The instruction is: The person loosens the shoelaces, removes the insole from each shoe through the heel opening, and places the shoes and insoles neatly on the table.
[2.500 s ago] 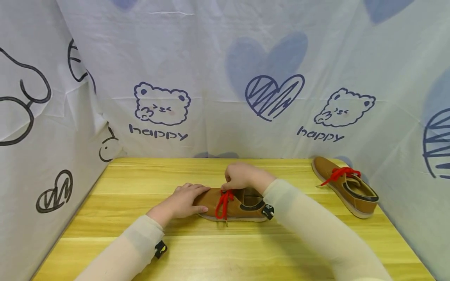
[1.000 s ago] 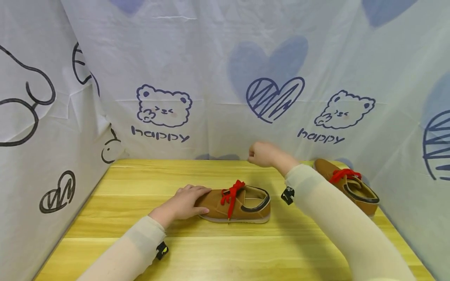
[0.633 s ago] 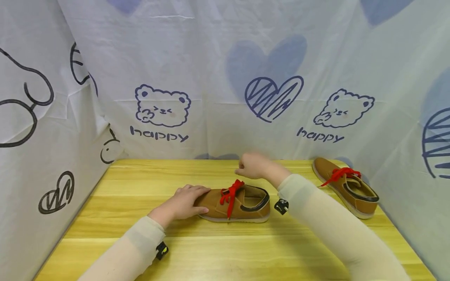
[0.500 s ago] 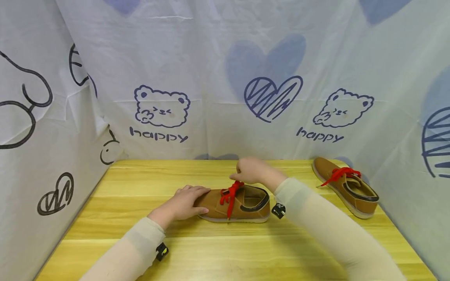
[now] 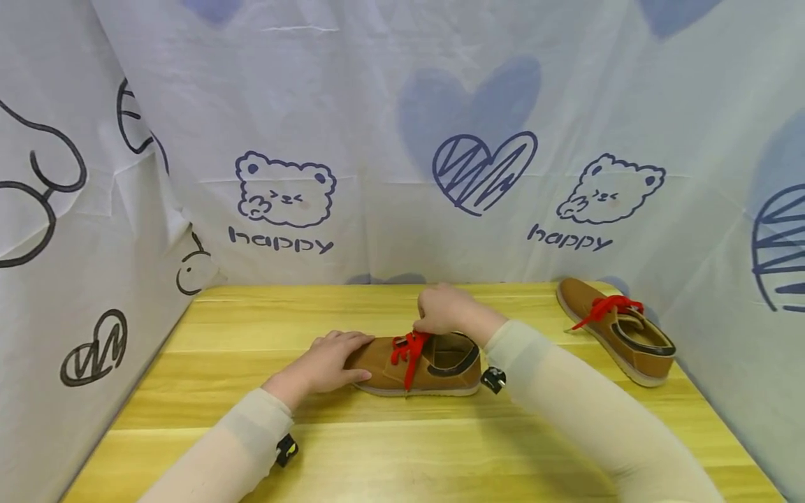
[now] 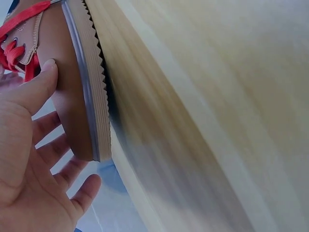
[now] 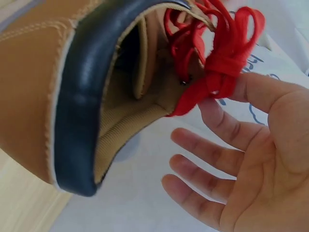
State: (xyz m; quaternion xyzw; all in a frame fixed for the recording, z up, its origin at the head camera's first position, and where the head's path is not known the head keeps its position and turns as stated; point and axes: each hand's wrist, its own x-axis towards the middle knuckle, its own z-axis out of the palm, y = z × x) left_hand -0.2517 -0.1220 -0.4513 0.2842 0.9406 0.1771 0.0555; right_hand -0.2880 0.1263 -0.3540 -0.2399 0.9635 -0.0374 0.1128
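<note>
A brown leather shoe (image 5: pixel 377 363) with a dark collar lies on the table, toe to the left. My left hand (image 5: pixel 323 362) holds its toe, and in the left wrist view the thumb (image 6: pixel 43 87) presses on the upper while the fingers reach round the far side. My right hand (image 5: pixel 444 307) is over the far side of the opening. Its thumb and index finger pinch the red shoelace (image 7: pixel 224 63), which is tied in a bow, and the other fingers are spread. In the head view this hand partly covers the bow and the opening.
A matching brown shoe (image 5: pixel 619 335) with red laces sits at the table's right rear, turned at an angle. The yellow wooden table (image 5: pixel 402 454) is bounded by a white printed cloth (image 5: pixel 377 140) at the back and sides.
My right hand was at the laces, rose away behind the shoe, then came back down to the bow. The bow now stands nearer the opening. My left hand has stayed on the toe.
</note>
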